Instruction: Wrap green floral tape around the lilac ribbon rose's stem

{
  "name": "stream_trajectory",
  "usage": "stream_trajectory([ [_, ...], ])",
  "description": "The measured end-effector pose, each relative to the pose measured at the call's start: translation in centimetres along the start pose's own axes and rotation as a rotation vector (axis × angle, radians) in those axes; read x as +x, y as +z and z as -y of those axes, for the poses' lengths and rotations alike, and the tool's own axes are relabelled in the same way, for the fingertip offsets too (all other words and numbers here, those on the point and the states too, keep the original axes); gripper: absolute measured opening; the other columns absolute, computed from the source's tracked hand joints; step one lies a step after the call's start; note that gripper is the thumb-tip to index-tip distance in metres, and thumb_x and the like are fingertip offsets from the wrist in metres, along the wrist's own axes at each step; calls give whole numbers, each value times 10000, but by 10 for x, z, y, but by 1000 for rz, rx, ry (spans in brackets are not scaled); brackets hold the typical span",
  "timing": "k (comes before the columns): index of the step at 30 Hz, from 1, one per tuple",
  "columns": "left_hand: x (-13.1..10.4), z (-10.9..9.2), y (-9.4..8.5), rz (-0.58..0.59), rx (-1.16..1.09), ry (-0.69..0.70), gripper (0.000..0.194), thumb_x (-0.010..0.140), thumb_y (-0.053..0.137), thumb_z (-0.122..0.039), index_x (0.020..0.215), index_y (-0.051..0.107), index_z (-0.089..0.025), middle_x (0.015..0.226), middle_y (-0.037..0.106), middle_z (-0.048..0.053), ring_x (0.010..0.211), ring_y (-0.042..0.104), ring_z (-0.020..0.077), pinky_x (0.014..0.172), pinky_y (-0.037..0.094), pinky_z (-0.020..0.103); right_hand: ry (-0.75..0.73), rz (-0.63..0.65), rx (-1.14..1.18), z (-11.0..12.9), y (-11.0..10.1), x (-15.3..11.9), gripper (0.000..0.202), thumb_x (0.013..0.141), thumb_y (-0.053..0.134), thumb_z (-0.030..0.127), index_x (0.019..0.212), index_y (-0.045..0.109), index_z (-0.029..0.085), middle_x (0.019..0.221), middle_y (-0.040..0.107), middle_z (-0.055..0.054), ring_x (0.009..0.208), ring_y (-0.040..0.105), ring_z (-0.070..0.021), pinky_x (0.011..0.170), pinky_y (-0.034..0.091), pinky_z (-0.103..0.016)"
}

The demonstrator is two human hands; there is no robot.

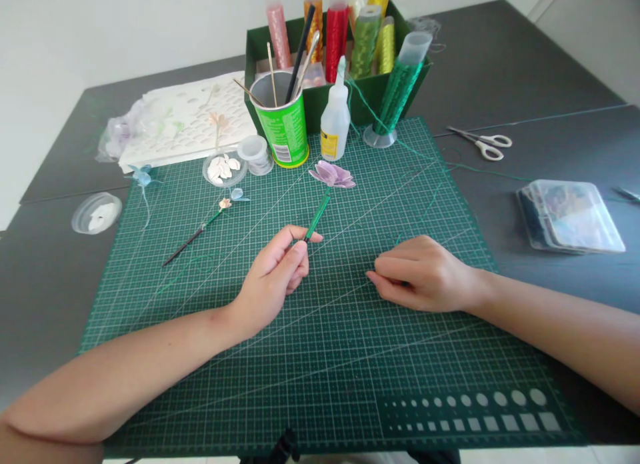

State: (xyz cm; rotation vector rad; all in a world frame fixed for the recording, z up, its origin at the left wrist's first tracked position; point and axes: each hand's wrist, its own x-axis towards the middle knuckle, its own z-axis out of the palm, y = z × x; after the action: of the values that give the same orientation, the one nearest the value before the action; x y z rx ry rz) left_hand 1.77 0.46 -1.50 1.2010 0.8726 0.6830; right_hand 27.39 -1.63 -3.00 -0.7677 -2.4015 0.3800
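Pinching the flower [332,175] by its stem [318,212], my left fingers [289,265] hold it beyond their tips, likely sparing its petals. My right fingers [400,269] curl over the mat [225,377]; whether they grip anything, I can't tell.

Artificial flower, one: pale lilac blossom with several pointed, light-edged petals [332,175], spread open and facing upward. Slender stem wrapped in glossy green thread [319,211], dark at its lower end, where it is pinched between fingers. Pose: tilted, blossom uppermost. Location: blossom on the near side of the translucent white squeeze bottle with yellow label [335,117]; stem slanting away from that bottle, down and leftward.
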Motion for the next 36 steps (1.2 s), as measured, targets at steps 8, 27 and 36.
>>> stream_trajectory([
  [8, -1, 2, -1, -4, 12, 13, 303, 1059, 505, -378, 1298, 526, -193, 612, 369, -89, 462, 229, 81, 395, 194, 190, 7, 8, -3, 0, 0, 0, 384, 1013, 496, 135, 658, 380, 218, 525, 414, 63, 461, 345, -94, 487, 254, -286],
  [27, -1, 2, -1, 9, 73, 90, 533, 1079, 448, -312, 1600, 384, -221, 588, 394, -69, 491, 288, 106, 413, 267, 196, 13, 16, -8, 0, -1, 0, 384, 1013, 500, 129, 662, 372, 219, 529, 411, 63, 465, 340, -96, 489, 251, -288],
  [36, 0, 1, 0, 7, 43, 76, 378, 1070, 468, -307, 1439, 435, -229, 586, 394, -87, 472, 272, 94, 401, 226, 167, 8, 17, -6, -1, 0, -1, 385, 1008, 513, 126, 663, 370, 223, 536, 405, 65, 469, 339, -98, 484, 264, -293],
])
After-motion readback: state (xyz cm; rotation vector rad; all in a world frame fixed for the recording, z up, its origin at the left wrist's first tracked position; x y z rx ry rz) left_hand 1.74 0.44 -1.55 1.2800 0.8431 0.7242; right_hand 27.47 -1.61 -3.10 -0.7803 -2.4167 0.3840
